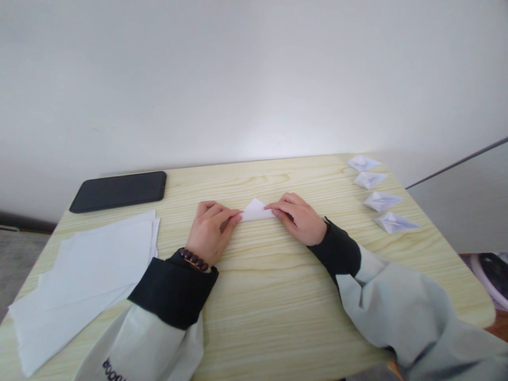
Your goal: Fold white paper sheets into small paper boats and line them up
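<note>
A small folded piece of white paper (255, 210) lies at the middle of the table, its peak pointing away from me and a straight band along its near edge. My left hand (211, 227) pinches the paper's left end between thumb and forefinger. At the other end, my right hand (297, 216) grips it the same way, the forefinger resting on top and the thumb at the near edge. Parts of both ends are hidden under the fingertips. A dark beaded bracelet (194, 260) circles my left wrist.
On the left lies a loose stack of white paper sheets (99, 264), with a black phone (119, 191) behind it. Several folded white paper boats (383, 201) stand in a row along the right edge. The wooden table (254, 307) meets a white wall (254, 79) at the back.
</note>
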`<state>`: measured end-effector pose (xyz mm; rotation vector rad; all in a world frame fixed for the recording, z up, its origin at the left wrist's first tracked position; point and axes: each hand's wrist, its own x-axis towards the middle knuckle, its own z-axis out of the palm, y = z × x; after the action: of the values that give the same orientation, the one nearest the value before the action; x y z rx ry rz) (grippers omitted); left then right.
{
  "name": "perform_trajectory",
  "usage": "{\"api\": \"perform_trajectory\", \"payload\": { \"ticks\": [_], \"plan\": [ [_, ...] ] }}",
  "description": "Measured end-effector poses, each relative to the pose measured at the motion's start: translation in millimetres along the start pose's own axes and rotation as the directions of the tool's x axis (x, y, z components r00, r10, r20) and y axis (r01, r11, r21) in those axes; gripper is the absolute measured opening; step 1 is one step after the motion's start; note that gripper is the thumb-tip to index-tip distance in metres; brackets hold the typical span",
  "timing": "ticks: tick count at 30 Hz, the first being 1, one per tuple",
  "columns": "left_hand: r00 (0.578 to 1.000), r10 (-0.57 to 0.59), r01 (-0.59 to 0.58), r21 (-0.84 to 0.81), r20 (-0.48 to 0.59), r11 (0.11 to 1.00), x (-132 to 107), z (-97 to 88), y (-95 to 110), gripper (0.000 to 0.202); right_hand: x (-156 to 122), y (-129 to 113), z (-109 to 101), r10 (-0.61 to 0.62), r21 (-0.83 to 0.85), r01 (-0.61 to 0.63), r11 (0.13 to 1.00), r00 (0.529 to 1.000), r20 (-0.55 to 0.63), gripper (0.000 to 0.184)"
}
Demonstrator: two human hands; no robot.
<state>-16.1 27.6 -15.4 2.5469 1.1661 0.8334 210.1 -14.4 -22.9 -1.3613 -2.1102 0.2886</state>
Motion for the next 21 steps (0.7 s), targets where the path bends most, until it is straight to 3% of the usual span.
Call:
{"api": "perform_trajectory", "payload": {
  "ticks": [7,21],
  "plan": [
    [1.0,0.004,-0.004,0.007,-0.005,1.0,0.2,-0.4,0.5,0.022,0.1,-0.4,0.9,-0.032,-0.083,0.034,0.996,0.999,0.029,0.03],
    [0.999,0.014,-0.011,0.051,-0.048,0.999,-0.1,1.6,1.9,0.02,0.2,-1.4,4.1,-0.009,-0.009,0.009,1.0,1.0,-0.014,0.026]
  ]
}}
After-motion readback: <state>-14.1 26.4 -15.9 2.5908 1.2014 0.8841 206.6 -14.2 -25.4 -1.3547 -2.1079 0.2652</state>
